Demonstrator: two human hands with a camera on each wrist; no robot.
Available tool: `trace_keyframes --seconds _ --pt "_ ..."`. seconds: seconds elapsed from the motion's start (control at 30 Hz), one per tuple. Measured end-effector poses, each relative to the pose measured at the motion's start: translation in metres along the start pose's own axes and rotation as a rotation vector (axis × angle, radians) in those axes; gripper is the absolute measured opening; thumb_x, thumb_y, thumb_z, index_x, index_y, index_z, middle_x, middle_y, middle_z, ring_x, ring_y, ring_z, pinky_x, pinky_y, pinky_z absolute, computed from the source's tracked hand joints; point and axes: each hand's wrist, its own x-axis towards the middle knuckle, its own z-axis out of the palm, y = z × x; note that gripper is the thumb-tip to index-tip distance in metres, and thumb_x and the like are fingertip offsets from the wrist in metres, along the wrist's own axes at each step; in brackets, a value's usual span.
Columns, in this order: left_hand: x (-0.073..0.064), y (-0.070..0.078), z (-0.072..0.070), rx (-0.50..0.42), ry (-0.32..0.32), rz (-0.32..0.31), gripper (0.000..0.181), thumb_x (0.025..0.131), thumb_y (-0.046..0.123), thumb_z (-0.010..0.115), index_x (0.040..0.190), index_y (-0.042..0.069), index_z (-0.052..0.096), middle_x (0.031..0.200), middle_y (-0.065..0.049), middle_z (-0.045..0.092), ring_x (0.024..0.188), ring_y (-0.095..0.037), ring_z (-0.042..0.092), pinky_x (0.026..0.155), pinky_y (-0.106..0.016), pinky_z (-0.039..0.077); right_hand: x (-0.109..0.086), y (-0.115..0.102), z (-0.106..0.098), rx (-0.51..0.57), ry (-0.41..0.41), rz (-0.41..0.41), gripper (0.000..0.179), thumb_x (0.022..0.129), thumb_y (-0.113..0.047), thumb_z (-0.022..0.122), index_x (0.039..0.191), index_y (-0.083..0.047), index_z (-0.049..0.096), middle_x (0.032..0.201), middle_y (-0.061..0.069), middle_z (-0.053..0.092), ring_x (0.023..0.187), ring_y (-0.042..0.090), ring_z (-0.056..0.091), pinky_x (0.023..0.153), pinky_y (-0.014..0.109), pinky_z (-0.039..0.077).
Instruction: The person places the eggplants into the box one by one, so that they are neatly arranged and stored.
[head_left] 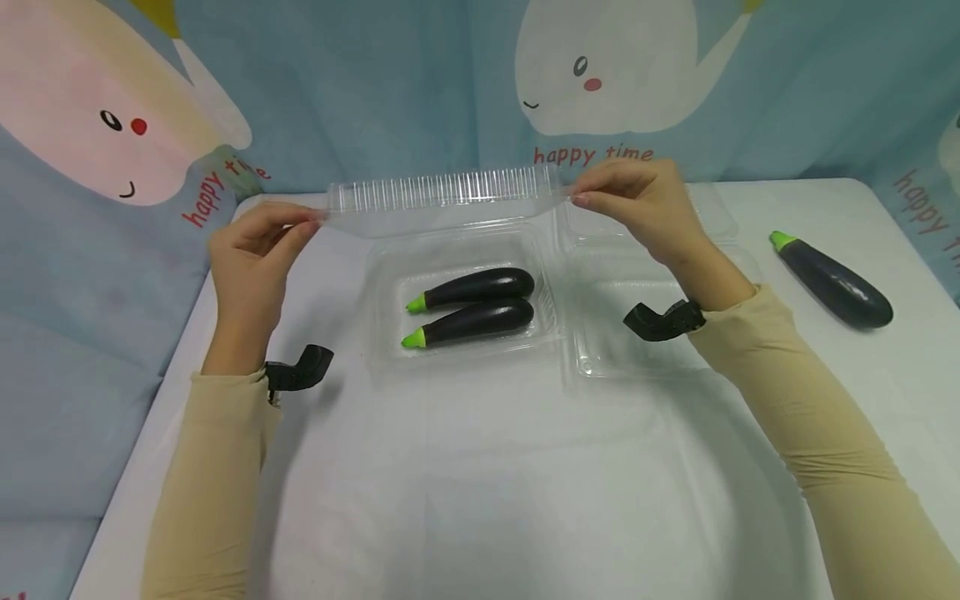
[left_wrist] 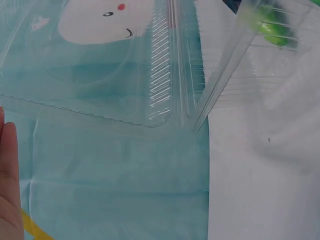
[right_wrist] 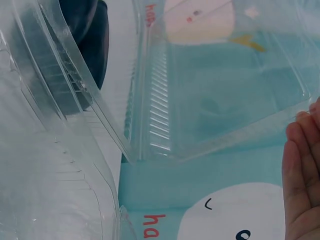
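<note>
My left hand [head_left: 255, 267] pinches the left corner of a clear plastic lid [head_left: 442, 193] between thumb and fingers. At the opposite corner my right hand [head_left: 641, 200] pinches the same lid, which stands raised on its hinge along the back of a clear clamshell container. Two eggplants [head_left: 480, 287] with green stem ends lie side by side in the container's base [head_left: 382, 258], stems pointing left. In the left wrist view the ribbed hinge edge of the lid [left_wrist: 95, 90] meets the base. The right wrist view has the lid [right_wrist: 220, 95] upright, with dark eggplant bodies behind the container wall.
A second clear container [head_left: 600, 367] lies opened out to the right, partly under my right forearm. Farther right a third eggplant [head_left: 836, 285] rests on the white table [head_left: 480, 500]. Behind the table hangs a blue printed cloth [head_left: 375, 92].
</note>
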Motion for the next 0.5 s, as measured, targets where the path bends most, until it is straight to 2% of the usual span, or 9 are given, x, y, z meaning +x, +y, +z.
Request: trace_keyframes --seconds 0.07,0.2,0.37,0.5 --pt "-0.001 0.000 0.000 0.037 -0.008 0.027 0.011 0.081 -0.010 0.067 0.089 -0.018 0.067 0.086 -0.009 0.070 0.083 -0.022 0.063 0.083 -0.025 0.051 -0.001 0.000 0.000 -0.006 -0.003 -0.002 0.012 0.079 0.011 0.069 0.087 0.004 0.074 0.086 0.007 0.071 0.080 0.021 0.062 0.072 0.022 0.051" --pt "-0.005 -0.001 -0.002 0.081 -0.031 0.032 0.011 0.080 -0.013 0.067 0.089 -0.019 0.067 0.086 -0.008 0.071 0.082 -0.021 0.063 0.080 -0.023 0.051 -0.005 0.000 0.000 0.007 -0.010 -0.001 0.012 0.079 0.012 0.068 0.087 0.005 0.074 0.086 0.008 0.071 0.080 0.020 0.062 0.073 0.022 0.052" --pt "-0.010 -0.004 -0.005 0.071 -0.059 0.002 0.011 0.079 -0.017 0.065 0.089 -0.017 0.068 0.089 -0.009 0.071 0.085 -0.020 0.064 0.079 -0.021 0.052 -0.014 -0.003 -0.002 0.052 -0.029 0.028 0.012 0.080 0.012 0.066 0.089 0.006 0.073 0.087 0.009 0.070 0.081 0.021 0.062 0.073 0.023 0.051" --pt "-0.013 -0.007 -0.006 0.095 -0.077 -0.028 0.013 0.079 -0.016 0.065 0.091 -0.013 0.070 0.091 -0.009 0.072 0.087 -0.017 0.064 0.080 -0.019 0.052 -0.024 -0.004 -0.002 0.026 -0.041 0.057 0.013 0.082 0.011 0.065 0.090 0.004 0.074 0.090 0.009 0.071 0.083 0.020 0.063 0.073 0.023 0.052"
